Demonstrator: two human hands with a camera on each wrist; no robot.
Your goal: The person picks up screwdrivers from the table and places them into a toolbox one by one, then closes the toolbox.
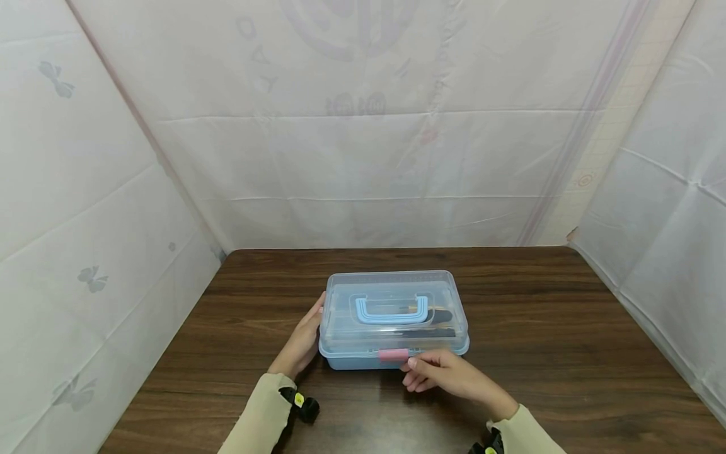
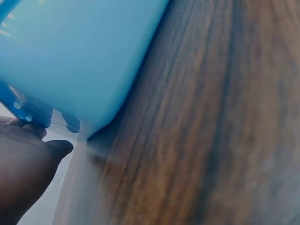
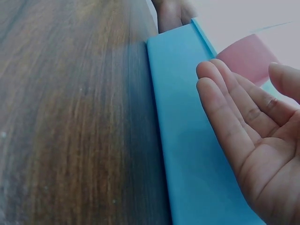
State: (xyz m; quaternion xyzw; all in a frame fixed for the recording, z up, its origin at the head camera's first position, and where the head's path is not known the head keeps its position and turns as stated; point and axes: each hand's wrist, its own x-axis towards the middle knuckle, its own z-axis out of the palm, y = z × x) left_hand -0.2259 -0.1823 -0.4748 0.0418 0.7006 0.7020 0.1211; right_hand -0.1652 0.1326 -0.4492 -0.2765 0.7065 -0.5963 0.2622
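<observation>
A light blue plastic box (image 1: pixel 348 364) with a clear lid sits on the table, its lid down. On top lies a blue carrying handle (image 1: pixel 391 318), folded flat. A pink latch (image 1: pixel 393 355) is at the middle of the front edge. My left hand (image 1: pixel 300 345) rests along the left side of the box, its fingers extended. At the front, my right hand (image 1: pixel 448 375) has its fingertips right at the latch's right end, thumb apart from the lightly bent fingers. Dark, long objects (image 1: pixel 439 317) show through the lid; their kind is blurred.
The dark wood-grain table (image 1: pixel 539 328) runs back to a wall of white sheeting (image 1: pixel 363 170). More sheeting stands along the left and right sides. Each wrist carries a black strap, such as the left strap (image 1: pixel 288 395).
</observation>
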